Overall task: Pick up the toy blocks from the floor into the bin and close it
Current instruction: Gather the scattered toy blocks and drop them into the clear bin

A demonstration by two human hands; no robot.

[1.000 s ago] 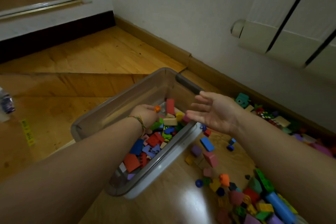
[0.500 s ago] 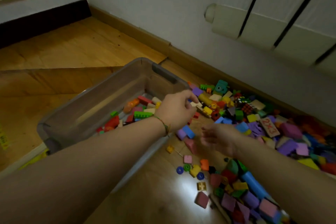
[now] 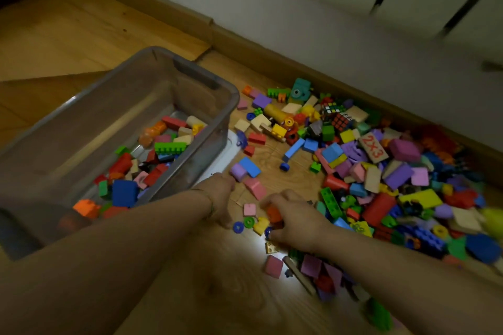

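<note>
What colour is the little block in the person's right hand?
Orange. The head view shows the block gripped by the right hand.

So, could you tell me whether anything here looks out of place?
Yes: two puzzle cubes lie among the blocks by the wall, and they are not blocks. Also, a white panel, possibly the lid, pokes out from under the bin, so the bin seems to sit on it.

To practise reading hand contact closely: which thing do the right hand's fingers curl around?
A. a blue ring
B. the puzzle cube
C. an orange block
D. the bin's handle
C: the right hand has its fingers curled over the orange block on the floor, apart from the bin.
</note>
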